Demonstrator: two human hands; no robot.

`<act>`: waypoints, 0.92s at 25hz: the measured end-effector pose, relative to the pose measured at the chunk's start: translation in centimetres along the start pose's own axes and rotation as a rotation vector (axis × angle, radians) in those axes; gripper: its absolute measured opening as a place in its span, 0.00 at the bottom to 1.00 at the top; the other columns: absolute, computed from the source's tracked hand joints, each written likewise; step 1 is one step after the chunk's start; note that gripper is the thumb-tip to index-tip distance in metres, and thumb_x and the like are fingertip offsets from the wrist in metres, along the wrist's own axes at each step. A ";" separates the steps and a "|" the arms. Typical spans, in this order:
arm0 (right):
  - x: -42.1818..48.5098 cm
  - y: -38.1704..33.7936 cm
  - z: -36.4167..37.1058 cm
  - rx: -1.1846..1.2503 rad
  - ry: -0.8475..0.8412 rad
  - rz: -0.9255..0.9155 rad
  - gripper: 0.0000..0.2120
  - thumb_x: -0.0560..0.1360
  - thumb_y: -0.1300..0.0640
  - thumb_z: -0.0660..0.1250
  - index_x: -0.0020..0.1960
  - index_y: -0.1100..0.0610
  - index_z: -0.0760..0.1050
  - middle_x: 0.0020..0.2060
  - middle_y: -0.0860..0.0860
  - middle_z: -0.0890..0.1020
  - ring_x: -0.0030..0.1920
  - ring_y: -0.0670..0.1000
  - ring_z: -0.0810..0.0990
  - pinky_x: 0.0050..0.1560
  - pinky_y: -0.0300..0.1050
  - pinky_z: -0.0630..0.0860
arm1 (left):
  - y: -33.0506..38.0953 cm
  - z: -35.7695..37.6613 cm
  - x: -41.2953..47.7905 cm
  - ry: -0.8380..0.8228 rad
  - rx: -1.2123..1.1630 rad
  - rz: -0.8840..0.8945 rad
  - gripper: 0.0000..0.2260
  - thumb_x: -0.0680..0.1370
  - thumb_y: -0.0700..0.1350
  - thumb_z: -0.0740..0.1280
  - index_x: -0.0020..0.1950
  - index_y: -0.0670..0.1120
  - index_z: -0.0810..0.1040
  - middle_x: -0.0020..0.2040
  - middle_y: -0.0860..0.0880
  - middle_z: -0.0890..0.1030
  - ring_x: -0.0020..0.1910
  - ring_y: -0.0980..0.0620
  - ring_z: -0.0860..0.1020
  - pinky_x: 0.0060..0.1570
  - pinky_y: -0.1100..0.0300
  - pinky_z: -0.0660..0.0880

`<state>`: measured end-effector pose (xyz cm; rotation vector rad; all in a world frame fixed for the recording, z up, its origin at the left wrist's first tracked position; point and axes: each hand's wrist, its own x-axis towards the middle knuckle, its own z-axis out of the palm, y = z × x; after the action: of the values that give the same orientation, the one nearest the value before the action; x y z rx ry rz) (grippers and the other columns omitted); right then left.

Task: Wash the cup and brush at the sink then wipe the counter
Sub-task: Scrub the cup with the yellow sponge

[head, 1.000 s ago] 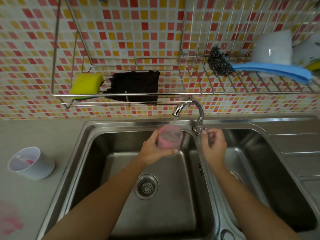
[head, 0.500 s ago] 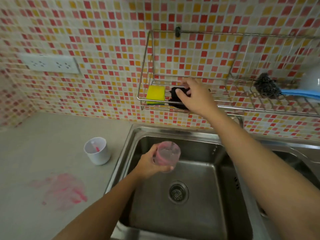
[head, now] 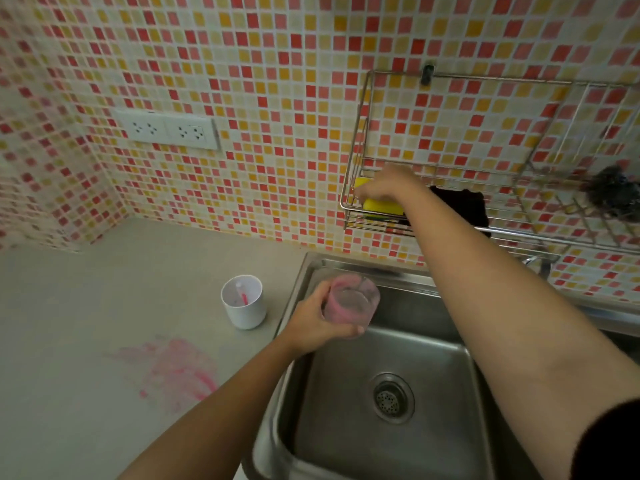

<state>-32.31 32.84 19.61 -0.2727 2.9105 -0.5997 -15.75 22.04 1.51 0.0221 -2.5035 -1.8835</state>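
My left hand (head: 313, 322) grips a clear cup (head: 351, 303) stained pink, held over the left rim of the steel sink (head: 356, 403). My right hand (head: 388, 187) reaches up into the wire wall rack (head: 450, 233) and lies on top of the yellow sponge (head: 382, 206), fingers curled over it. A white cup (head: 244, 303) on the counter holds a pink-tipped brush (head: 241, 294). A pink smear (head: 173, 368) stains the grey counter (head: 86, 323).
A black cloth (head: 465, 206) hangs in the rack beside the sponge, and a steel scourer (head: 614, 194) sits at the far right. A double wall socket (head: 168, 129) is on the tiled wall. The sink drain (head: 393, 398) lies below my arm.
My right hand left the tap, rose to the rack, touched the black cloth, then shifted left onto the yellow sponge. The view swung left and my left hand kept the cup.
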 end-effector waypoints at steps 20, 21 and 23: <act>-14.9 18.6 6.4 -0.407 -0.020 -0.836 0.31 0.70 0.42 0.63 0.71 0.51 0.64 0.68 0.49 0.71 0.65 0.53 0.69 0.61 0.54 0.74 | 0.1 7.1 1.3 -0.185 0.063 0.135 0.38 0.61 0.44 0.81 0.67 0.55 0.68 0.63 0.52 0.75 0.63 0.54 0.73 0.62 0.50 0.74; -14.9 19.0 6.6 -0.499 -0.003 -0.898 0.34 0.67 0.43 0.69 0.70 0.52 0.65 0.67 0.49 0.73 0.64 0.53 0.71 0.60 0.52 0.74 | -0.1 7.4 1.1 -0.179 0.091 0.136 0.38 0.61 0.47 0.81 0.67 0.56 0.68 0.63 0.53 0.75 0.63 0.54 0.74 0.62 0.48 0.73; -14.5 19.7 7.1 -0.592 0.056 -0.973 0.35 0.64 0.48 0.76 0.68 0.54 0.68 0.64 0.50 0.76 0.62 0.53 0.74 0.56 0.50 0.77 | -0.1 8.0 0.6 -0.157 0.105 0.141 0.38 0.60 0.48 0.81 0.66 0.56 0.68 0.62 0.54 0.75 0.62 0.55 0.74 0.61 0.50 0.74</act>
<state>-19.73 50.95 6.91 -1.7890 2.7607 0.2156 -16.52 29.72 -0.82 -0.3050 -2.6215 -1.7637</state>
